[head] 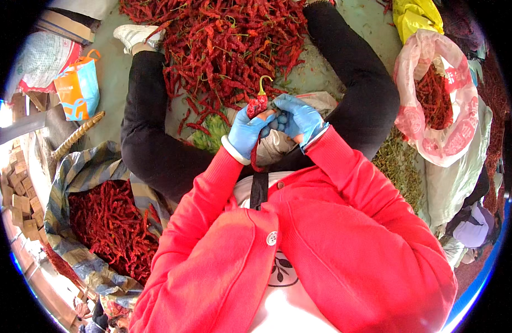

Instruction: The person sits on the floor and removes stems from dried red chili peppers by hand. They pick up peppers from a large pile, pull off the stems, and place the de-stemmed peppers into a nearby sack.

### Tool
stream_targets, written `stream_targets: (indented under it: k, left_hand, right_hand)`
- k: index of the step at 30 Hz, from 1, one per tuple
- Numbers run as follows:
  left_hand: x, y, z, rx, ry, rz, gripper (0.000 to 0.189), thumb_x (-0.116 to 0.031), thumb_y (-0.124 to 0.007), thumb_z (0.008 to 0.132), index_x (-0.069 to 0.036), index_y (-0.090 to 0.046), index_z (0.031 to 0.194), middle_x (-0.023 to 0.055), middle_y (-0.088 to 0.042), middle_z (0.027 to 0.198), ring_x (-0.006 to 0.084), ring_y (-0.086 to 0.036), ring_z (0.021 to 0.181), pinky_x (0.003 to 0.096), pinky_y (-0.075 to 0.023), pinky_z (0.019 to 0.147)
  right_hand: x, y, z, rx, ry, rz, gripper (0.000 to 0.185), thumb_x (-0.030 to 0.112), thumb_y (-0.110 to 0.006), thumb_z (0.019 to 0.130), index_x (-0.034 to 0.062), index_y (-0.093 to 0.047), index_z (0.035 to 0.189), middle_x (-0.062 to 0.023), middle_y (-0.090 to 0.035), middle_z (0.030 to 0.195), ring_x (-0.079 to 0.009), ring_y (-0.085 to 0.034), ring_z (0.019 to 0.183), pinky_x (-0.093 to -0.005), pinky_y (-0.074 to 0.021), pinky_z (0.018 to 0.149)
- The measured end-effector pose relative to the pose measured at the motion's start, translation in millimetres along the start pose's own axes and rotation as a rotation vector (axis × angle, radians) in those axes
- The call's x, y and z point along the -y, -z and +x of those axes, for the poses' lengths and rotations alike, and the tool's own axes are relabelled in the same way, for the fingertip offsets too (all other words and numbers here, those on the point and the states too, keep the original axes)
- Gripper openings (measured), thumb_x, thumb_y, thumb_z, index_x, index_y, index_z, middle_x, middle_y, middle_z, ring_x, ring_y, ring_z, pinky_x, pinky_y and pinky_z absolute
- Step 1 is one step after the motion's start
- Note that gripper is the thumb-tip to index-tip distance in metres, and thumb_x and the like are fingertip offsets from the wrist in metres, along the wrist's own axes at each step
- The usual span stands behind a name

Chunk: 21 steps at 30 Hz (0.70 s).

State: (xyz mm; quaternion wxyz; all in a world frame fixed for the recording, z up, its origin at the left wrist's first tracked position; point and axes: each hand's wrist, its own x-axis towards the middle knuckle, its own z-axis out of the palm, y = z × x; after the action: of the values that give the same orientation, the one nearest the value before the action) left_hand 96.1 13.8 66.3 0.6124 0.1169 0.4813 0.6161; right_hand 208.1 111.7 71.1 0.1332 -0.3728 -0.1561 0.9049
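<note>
Blue gloves cover both hands, which meet in front of my lap. My left hand (248,130) grips a dried red chili pepper (257,106), whose pale curved stem points up and away from me. A red, thin chili end hangs below the same hand. My right hand (299,116) is curled with its fingertips close to the left fingers; whether anything is inside it is hidden. Bare skin shows at torn spots in the gloves. Beyond the hands lies a large heap of dried red chilies (235,45), between my outstretched legs.
On the left stands a checked woven sack (91,166) holding red chilies, with an orange and blue bag (77,89) farther off. A pink-white plastic bag (405,100) of chilies stands on the right, near a pile of loose stems (399,170). A yellow bag (418,18) lies behind it.
</note>
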Motion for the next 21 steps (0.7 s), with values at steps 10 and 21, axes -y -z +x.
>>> stream_targets:
  k: [10, 21]
  left_hand:
    - [-13.6, -5.7, -8.5, 0.074, 0.008, 0.157, 0.012, -0.015, -0.058, 0.084, -0.005, -0.06, 0.09, -0.001, -0.057, 0.072, 0.0036, -0.047, 0.057, 0.0165, -0.0341, 0.05]
    - [-18.5, -2.8, -8.7, 0.079, 0.112, 0.295, 0.013, -0.018, -0.055, 0.084, -0.006, -0.059, 0.089, -0.0014, -0.055, 0.064, 0.0027, -0.043, 0.05, 0.0165, -0.0306, 0.045]
  right_hand:
    - [-6.5, -15.4, -9.8, -0.13, 0.508, -0.6, 0.002, 0.005, -0.055, 0.082, 0.0038, -0.053, 0.082, 0.0013, -0.052, 0.065, -0.0054, -0.047, 0.058, -0.0209, -0.04, 0.053]
    - [36.5, 11.0, -11.1, 0.151, 0.168, -0.189, 0.015, 0.011, -0.055, 0.083, 0.0048, -0.055, 0.096, -0.0005, -0.054, 0.076, -0.0056, -0.046, 0.058, -0.016, -0.0372, 0.051]
